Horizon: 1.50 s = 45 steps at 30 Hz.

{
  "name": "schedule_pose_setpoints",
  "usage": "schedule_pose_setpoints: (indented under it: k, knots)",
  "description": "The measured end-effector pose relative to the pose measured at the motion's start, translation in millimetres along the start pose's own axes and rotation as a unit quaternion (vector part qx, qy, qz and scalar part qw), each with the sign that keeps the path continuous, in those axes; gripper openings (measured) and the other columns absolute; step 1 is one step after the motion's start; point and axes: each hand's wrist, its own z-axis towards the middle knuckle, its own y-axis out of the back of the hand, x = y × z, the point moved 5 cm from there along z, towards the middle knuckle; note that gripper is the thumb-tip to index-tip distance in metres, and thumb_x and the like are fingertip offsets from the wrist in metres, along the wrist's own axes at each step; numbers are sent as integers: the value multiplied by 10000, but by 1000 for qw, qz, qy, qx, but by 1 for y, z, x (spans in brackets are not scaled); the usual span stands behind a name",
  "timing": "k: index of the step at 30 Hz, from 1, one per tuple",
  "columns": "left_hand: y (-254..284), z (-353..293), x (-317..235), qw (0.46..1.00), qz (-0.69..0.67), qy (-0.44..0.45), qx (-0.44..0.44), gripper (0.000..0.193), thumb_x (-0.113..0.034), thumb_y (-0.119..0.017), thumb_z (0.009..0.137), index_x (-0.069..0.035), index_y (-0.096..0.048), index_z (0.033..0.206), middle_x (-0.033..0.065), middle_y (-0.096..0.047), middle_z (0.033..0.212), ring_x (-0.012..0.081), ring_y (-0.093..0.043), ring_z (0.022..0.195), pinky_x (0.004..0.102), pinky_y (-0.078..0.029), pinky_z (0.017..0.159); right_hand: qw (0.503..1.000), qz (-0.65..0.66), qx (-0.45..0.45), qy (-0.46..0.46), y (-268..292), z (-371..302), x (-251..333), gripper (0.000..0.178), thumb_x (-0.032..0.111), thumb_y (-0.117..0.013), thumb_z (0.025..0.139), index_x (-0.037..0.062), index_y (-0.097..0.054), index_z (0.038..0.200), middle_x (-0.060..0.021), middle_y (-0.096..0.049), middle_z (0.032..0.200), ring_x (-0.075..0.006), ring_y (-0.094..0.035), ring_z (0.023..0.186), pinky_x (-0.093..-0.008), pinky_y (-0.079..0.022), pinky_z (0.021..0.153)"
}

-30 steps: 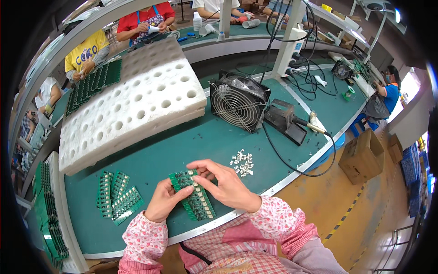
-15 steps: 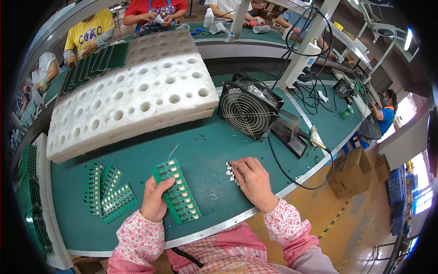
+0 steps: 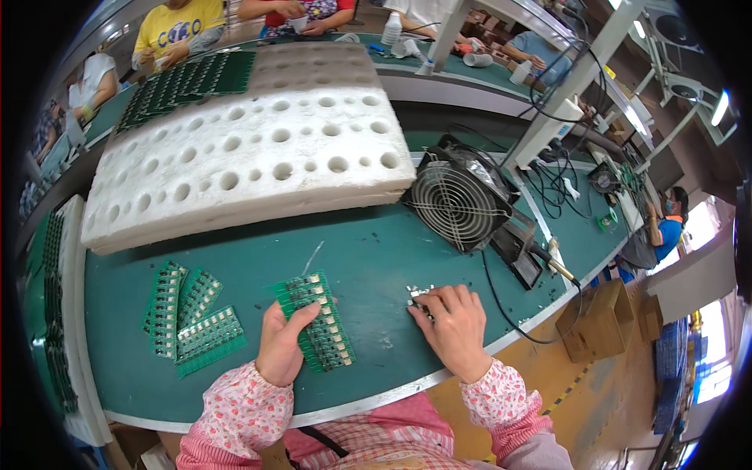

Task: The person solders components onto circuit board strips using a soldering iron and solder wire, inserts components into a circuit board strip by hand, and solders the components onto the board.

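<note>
My left hand (image 3: 283, 341) grips a green circuit board panel (image 3: 323, 333) by its left edge, thumb on top. A row of small pale parts runs along the panel, which is held tilted over the green table. My right hand (image 3: 452, 325) is at a small heap of tiny silver-white parts (image 3: 413, 293), thumb and fingers curled together over it. Those fingers hide part of the heap and whatever is between them. Left of my left hand lie several similar board panels (image 3: 210, 339), partly overlapping.
A thick white foam block (image 3: 258, 149) with holes carries green boards (image 3: 188, 86) at the back left. A black fan (image 3: 458, 196) and a soldering iron (image 3: 558, 266) in its holder stand right, with a trailing cable. More boards (image 3: 51, 305) line the left edge. People work beyond.
The whole view has shifted. My right hand stays at the heap, its fingers now more curled over the parts. My left hand still holds the panel, at a slightly different tilt.
</note>
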Motion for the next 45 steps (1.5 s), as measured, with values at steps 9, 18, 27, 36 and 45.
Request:
schedule_pose_setpoints:
  k: [9, 18, 27, 36, 45]
  knots:
    - [1, 1, -4, 998, 53, -24, 18, 188, -86, -608, 857, -29, -581, 1035, 69, -643, 951, 138, -610, 819, 298, -511, 713, 999, -28, 5, 22, -7, 4, 3, 168, 138, -727, 703, 81, -645, 839, -23, -577, 828, -204, -533, 799, -329, -408, 670]
    - [4, -3, -9, 995, 76, -57, 9, 164, -69, -617, 855, -31, -579, 1010, 26, -621, 892, 108, -597, 786, 276, -506, 682, 999, 27, 6, 30, -2, 10, 8, 185, 107, -725, 711, 73, -655, 879, -32, -599, 848, -218, -539, 806, -336, -434, 683]
    - [4, 1, -5, 994, 85, -62, 14, 162, -57, -641, 849, -23, -582, 996, 26, -623, 863, 100, -597, 752, 267, -505, 672, 999, 4, -12, 48, -12, 7, 5, 144, 68, -727, 699, 58, -665, 828, -41, -606, 763, -235, -548, 729, -340, -437, 648]
    - [0, 1, -9, 991, 103, -78, 18, 205, -39, -665, 828, -25, -576, 1012, 33, -639, 892, 92, -604, 768, 257, -501, 686, 805, 541, 102, -222, -26, 27, 27, 107, 73, -655, 845, -18, -634, 898, -63, -666, 910, -95, -596, 804, -224, -474, 725]
    - [-2, -3, -14, 964, 205, -172, 0, 230, -65, -705, 799, -8, -568, 975, 21, -649, 864, 61, -591, 758, 229, -488, 674, 694, 665, 134, -241, -51, 49, 56, 172, 169, -614, 895, 1, -600, 928, -31, -621, 875, -89, -567, 809, -230, -460, 736]
